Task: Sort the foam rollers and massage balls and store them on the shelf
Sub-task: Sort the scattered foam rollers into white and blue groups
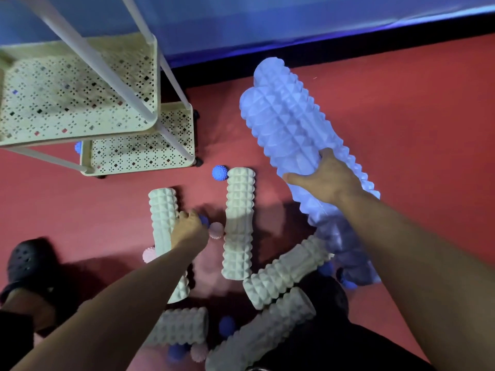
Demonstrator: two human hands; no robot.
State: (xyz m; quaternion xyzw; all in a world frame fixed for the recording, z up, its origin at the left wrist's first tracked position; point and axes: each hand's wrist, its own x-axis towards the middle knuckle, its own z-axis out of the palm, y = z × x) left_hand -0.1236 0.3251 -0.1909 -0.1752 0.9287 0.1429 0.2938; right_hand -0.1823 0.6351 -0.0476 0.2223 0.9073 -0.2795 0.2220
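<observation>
- Your right hand (325, 178) grips two pale blue rollers (289, 129) held side by side, raised off the floor (415, 116); the fingers wrap over their upper side.
- Your left hand (188, 228) is closed around a blue ball (204, 220), low near the floor.
- Just right of the left hand lies a pink ball (216, 230); beyond it, a cream roller (238, 223) lies lengthwise.
- Just left of the left hand, touching it, lies a second cream roller (163, 223).
- A further blue ball (220, 172) rests ahead of the left hand, touching the first roller's far end.
- More rollers and balls lie below both forearms.
- The shelf (139, 153) stands ahead and left of the left hand; its perforated trays show no rollers.
</observation>
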